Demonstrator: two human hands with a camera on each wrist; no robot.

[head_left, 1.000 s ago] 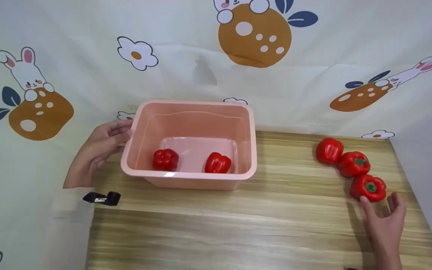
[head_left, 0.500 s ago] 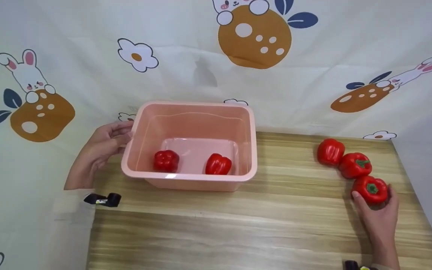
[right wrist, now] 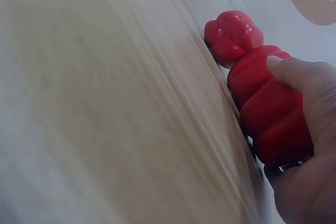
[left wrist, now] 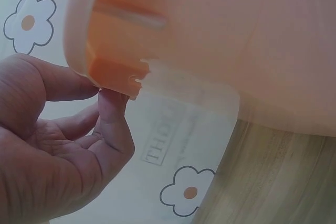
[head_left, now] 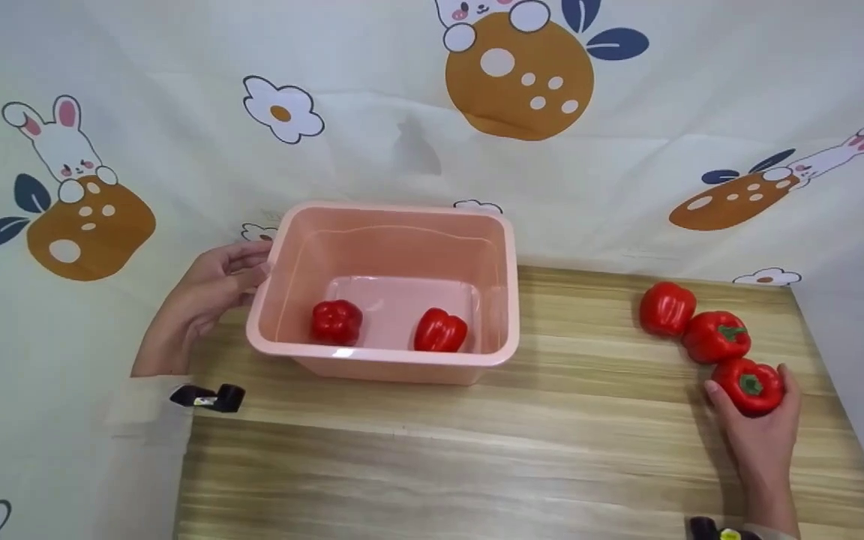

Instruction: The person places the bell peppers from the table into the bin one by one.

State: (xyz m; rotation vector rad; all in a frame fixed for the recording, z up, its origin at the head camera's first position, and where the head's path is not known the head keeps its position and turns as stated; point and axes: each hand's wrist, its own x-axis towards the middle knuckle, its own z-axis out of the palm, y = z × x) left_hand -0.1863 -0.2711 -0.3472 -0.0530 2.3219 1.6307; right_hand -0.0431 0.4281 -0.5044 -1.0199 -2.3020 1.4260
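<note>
Spanning the lower half of the head view, the wooden table (head_left: 522, 457) carries every item, and a cartoon-print cloth (head_left: 372, 112) with rabbits and flowers fills the upper half as backdrop. The pink plastic tub (head_left: 391, 364) stands at centre left of that view, upright, near the table's far edge. Two red peppers lie apart on its floor: the left tub pepper (head_left: 336, 322) and the right tub pepper (head_left: 440, 331).

The left hand (head_left: 203, 300) is at the tub's left rim. In the left wrist view, the thumb and curled fingers (left wrist: 113, 129) close on the lip of the tub's rim (left wrist: 113, 74) at the upper left of the frame, pinching it.

Three more red peppers form a touching row at the right of the head view, running from upper left to lower right: the far pepper (head_left: 667, 308), the middle pepper (head_left: 715, 337) and the near pepper (head_left: 751, 385). The right hand (head_left: 762, 439) reaches in from the lower right corner and wraps the near pepper, thumb on its left side and fingers curled round its right side. In the right wrist view, the right hand (right wrist: 304, 145) covers the near pepper (right wrist: 273, 124) at the right of the frame, which rests on the table.

A small black clip-like object (head_left: 207, 397) lies at the table's left edge, below the left hand.
</note>
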